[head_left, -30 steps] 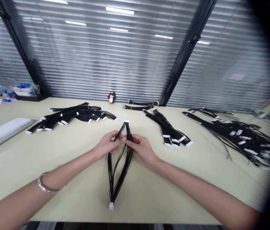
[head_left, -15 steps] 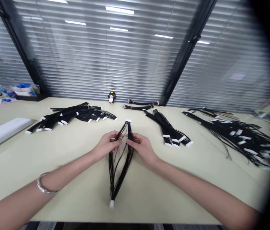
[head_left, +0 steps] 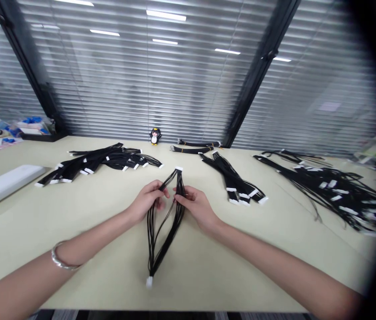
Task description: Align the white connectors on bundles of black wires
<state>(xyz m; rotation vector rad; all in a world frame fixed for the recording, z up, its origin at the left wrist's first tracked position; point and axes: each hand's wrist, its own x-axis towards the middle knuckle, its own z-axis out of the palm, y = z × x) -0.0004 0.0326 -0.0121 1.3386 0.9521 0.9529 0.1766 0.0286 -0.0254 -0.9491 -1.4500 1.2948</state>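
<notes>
A black wire harness with a white connector at each end hangs between my hands, its strands parted into two bundles. The upper connector points away from me; the lower connector is near the table's front edge. My left hand is closed around the left bundle, thumb against fingers. The thicker right bundle is pinched in my right hand, thumb on top. A few thin strands run loose in the gap between the hands.
Black harnesses with white connectors lie in a left pile, a smaller right pile and a large far-right heap. Tied wire bundles and a penguin figure stand at the back. A white device lies left.
The left bundle has been drawn further left, so the gap between the bundles is wider. The lower connector has swung slightly left.
</notes>
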